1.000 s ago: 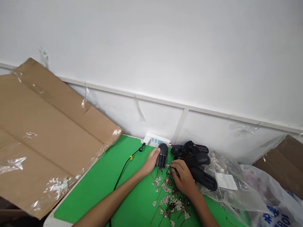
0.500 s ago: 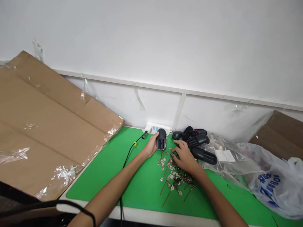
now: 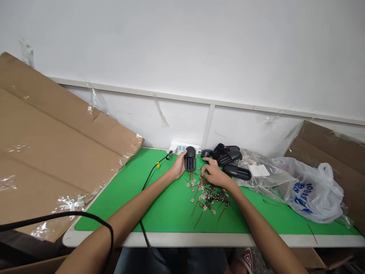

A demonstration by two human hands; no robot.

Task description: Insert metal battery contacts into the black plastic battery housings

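Note:
My left hand (image 3: 178, 166) grips a small black ribbed plastic housing (image 3: 189, 160), held upright on the green mat (image 3: 168, 207). My right hand (image 3: 214, 174) rests palm down on a scattered pile of small metal contacts with brown wires (image 3: 205, 194), its fingers curled over them near the housing. Whether the fingers pinch one of the pieces is hidden. Just behind the right hand lies a heap of more black housings (image 3: 231, 163).
A white power strip (image 3: 179, 147) sits against the wall, with a black cable (image 3: 151, 176) running toward me. Large taped cardboard (image 3: 51, 140) leans at the left. Clear plastic bags (image 3: 265, 171), a white printed bag (image 3: 309, 194) and more cardboard (image 3: 333, 152) fill the right side.
The camera has tilted down and back, so the table's front edge and both forearms now show. My hands stay on the housing and the pile, with the right fingers shifted slightly.

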